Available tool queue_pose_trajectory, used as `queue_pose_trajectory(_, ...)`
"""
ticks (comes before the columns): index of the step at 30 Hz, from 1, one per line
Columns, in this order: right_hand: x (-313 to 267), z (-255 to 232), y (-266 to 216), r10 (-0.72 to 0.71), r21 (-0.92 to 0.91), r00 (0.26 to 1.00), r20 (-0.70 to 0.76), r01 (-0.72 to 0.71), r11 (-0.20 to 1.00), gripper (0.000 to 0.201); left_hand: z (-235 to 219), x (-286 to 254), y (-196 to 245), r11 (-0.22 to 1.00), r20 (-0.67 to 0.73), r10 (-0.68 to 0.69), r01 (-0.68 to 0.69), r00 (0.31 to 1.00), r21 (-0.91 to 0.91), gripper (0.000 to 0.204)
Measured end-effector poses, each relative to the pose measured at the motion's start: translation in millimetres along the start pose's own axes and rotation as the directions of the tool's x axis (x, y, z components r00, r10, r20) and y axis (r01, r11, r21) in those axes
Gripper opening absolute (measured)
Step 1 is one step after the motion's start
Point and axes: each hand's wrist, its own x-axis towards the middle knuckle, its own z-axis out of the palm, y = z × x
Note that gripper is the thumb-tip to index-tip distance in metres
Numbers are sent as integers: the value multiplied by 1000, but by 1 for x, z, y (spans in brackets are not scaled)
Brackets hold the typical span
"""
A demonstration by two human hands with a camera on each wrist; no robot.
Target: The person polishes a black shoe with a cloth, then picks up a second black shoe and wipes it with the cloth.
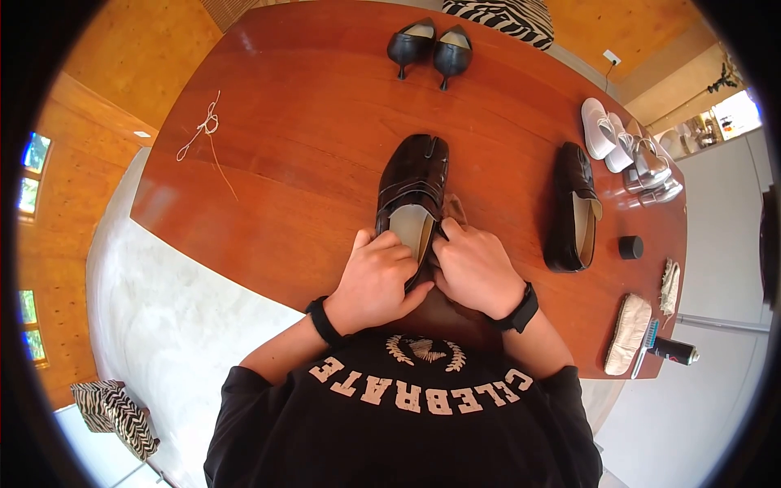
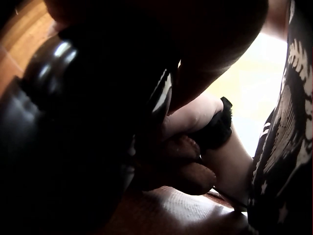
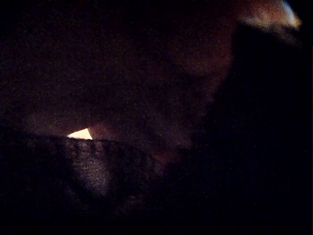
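A glossy black split-toe loafer lies on the table in front of the person, toe pointing away, with its pale insole showing. The left hand grips the shoe's left side near the opening, fingers curled over the edge. On the opposite side, the right hand holds a bunched brown cloth against the shoe's right edge; most of the cloth is hidden under the fingers. In the left wrist view, the shoe's dark shiny surface fills the left part. The right wrist view is nearly black.
The matching loafer stands to the right. Black heels sit at the back, white sneakers and silver shoes at the far right. Nearby are a round black container, a beige pad and a spray can. White string lies left.
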Motion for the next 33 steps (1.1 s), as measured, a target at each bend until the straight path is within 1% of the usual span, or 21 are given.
queue_pose_trajectory(9,2,0,1,14,17,1000,10,-14,1000,18,8,-2,-4,1000,-86,23,-24,996,-2,25)
queue_pose_trajectory(16,1,3,2,-1,18,1000,-14,2,1000,16,6,-1,-3,1000,-77,16,-17,997,-16,26)
queue_pose_trajectory(25,-4,-4,-3,-116,60,992,40,114,992,11,6,-1,-3,1000,-77,15,-17,997,-22,27)
queue_pose_trajectory(28,-5,-3,4,-155,70,988,5,154,986,10,6,-1,-3,1000,-79,19,-21,997,-18,27)
queue_pose_trajectory(31,-4,-14,6,-105,112,989,108,93,989,9,6,-1,-3,1000,-81,22,-23,996,-12,27)
queue_pose_trajectory(33,-5,-17,13,-96,134,995,36,90,987,11,7,-2,-4,1000,-86,23,-24,996,-11,27)
